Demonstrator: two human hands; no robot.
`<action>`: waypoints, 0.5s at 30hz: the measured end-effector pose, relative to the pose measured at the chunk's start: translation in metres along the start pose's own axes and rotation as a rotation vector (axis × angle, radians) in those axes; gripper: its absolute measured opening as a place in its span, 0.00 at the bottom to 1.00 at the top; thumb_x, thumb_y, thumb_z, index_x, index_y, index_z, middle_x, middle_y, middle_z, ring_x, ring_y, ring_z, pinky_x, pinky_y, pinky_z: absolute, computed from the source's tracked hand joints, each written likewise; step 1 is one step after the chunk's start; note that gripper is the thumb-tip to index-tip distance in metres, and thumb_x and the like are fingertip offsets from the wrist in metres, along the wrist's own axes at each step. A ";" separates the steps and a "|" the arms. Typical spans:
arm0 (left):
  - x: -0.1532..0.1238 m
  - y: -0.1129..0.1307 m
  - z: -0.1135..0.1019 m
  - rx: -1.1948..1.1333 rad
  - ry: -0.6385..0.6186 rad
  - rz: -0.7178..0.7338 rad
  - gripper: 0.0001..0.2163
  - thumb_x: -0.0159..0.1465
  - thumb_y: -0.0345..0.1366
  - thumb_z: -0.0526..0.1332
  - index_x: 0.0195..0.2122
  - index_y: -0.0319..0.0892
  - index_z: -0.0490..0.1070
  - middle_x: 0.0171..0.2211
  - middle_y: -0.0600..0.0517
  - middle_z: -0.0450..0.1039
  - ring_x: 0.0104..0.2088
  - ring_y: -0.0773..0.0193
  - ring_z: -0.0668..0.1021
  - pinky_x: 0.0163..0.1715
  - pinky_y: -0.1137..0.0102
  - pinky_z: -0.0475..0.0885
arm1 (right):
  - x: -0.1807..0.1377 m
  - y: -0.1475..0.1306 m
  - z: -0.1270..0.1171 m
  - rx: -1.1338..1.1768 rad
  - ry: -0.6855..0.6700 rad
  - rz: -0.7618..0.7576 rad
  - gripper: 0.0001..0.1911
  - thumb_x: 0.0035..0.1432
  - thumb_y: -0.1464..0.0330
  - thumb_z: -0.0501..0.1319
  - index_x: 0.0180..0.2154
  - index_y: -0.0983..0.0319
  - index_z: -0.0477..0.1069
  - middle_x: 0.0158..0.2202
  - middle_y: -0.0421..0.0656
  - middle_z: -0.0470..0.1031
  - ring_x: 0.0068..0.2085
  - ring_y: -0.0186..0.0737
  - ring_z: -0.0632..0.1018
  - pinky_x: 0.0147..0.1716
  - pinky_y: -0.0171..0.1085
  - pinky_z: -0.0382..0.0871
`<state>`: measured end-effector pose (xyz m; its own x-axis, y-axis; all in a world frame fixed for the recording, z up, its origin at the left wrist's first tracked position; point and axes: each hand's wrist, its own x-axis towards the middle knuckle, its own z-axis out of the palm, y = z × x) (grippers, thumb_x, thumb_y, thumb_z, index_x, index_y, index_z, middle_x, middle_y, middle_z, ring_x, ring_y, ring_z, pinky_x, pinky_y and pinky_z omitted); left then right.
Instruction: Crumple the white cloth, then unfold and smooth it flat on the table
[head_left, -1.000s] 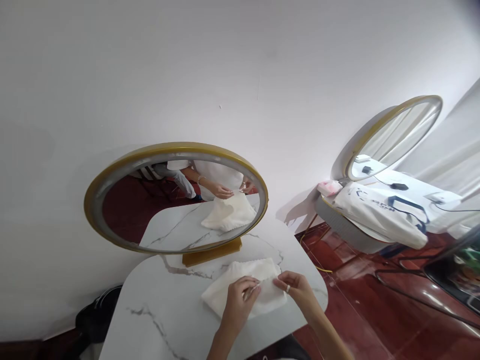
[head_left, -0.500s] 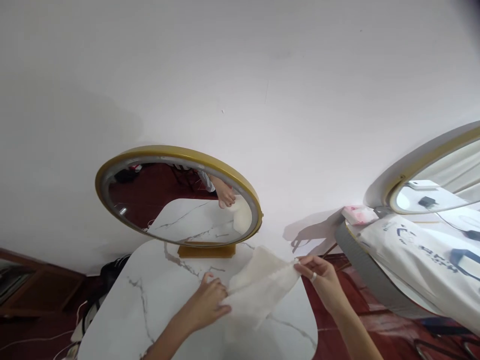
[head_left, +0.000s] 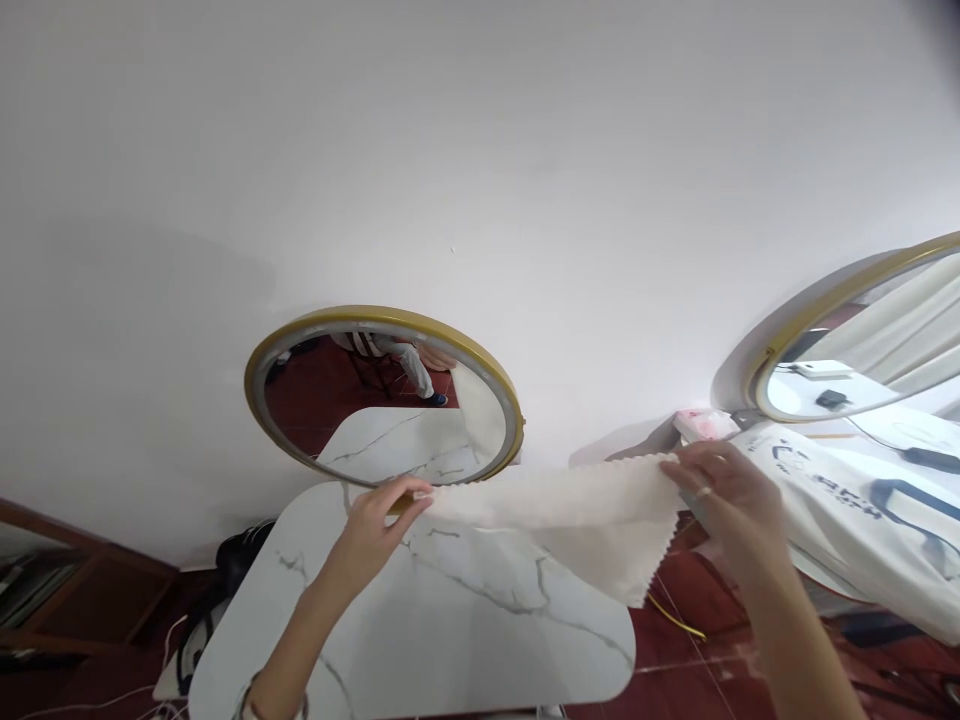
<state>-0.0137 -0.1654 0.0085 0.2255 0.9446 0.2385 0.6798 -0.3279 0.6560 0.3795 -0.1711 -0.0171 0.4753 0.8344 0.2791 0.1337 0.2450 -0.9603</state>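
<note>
A white cloth (head_left: 555, 495) with zigzag-cut edges is stretched between my two hands above the table. My left hand (head_left: 375, 525) pinches its left corner between thumb and fingers, just in front of the mirror's base. At the opposite corner, my right hand (head_left: 727, 495), with a ring on one finger, pinches the cloth near the table's right side. The cloth's upper edge runs nearly straight, and a loose part hangs down toward the right. Behind it stands a round gold-rimmed mirror (head_left: 390, 400), tilted, reflecting the table, the cloth and part of a person.
The white marble-patterned table (head_left: 420, 640) stands against a plain wall. To the right are a second gold-rimmed mirror (head_left: 862, 340), a pink-and-white packet (head_left: 705, 425) and a printed white fabric (head_left: 847, 500). A black bag (head_left: 244, 550) and white cables lie at the left.
My left hand has risen from the tabletop and now grips a cloth corner. The right hand has moved right and up, and the crumpled cloth is now spread out between both hands.
</note>
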 end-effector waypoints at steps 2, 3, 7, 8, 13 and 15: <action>-0.011 -0.001 0.003 0.042 0.006 0.040 0.11 0.66 0.44 0.52 0.37 0.48 0.72 0.37 0.52 0.76 0.36 0.62 0.77 0.37 0.71 0.73 | -0.012 0.004 -0.002 -0.023 0.000 0.016 0.19 0.40 0.58 0.72 0.31 0.59 0.70 0.29 0.40 0.72 0.32 0.36 0.72 0.31 0.35 0.69; -0.018 -0.002 0.006 0.056 -0.010 0.067 0.12 0.67 0.43 0.50 0.36 0.48 0.72 0.39 0.51 0.76 0.37 0.62 0.77 0.38 0.71 0.73 | -0.021 0.007 -0.004 -0.003 -0.009 0.046 0.19 0.40 0.58 0.72 0.31 0.59 0.70 0.29 0.39 0.72 0.32 0.36 0.72 0.31 0.34 0.69; -0.058 -0.002 0.010 0.066 -0.094 0.078 0.16 0.68 0.40 0.48 0.33 0.49 0.75 0.42 0.50 0.75 0.38 0.64 0.78 0.39 0.72 0.74 | -0.066 0.016 -0.030 0.046 -0.074 0.241 0.20 0.40 0.59 0.73 0.32 0.58 0.69 0.28 0.40 0.73 0.24 0.33 0.70 0.20 0.31 0.65; -0.068 0.000 0.008 0.046 -0.108 0.053 0.15 0.67 0.41 0.49 0.33 0.49 0.75 0.40 0.50 0.76 0.37 0.64 0.78 0.39 0.72 0.74 | -0.078 0.017 -0.039 0.034 -0.107 0.283 0.20 0.39 0.59 0.73 0.32 0.58 0.69 0.28 0.41 0.73 0.22 0.32 0.68 0.18 0.31 0.64; -0.099 0.015 -0.009 -0.095 -0.205 -0.012 0.12 0.65 0.44 0.54 0.33 0.52 0.76 0.34 0.51 0.77 0.34 0.63 0.78 0.34 0.75 0.75 | -0.112 0.012 -0.079 0.035 -0.199 0.375 0.18 0.40 0.61 0.73 0.34 0.57 0.73 0.28 0.45 0.75 0.25 0.42 0.75 0.24 0.39 0.74; -0.096 0.017 -0.010 -0.102 -0.222 -0.008 0.12 0.65 0.44 0.54 0.33 0.52 0.76 0.34 0.51 0.76 0.34 0.63 0.78 0.35 0.74 0.75 | -0.107 0.012 -0.078 0.057 -0.165 0.395 0.19 0.41 0.61 0.73 0.35 0.57 0.72 0.33 0.46 0.76 0.30 0.46 0.78 0.29 0.42 0.77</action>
<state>-0.0307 -0.2614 0.0045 0.3754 0.9236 0.0772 0.6111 -0.3093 0.7286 0.3983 -0.2958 -0.0590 0.3345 0.9361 -0.1088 -0.0809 -0.0865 -0.9930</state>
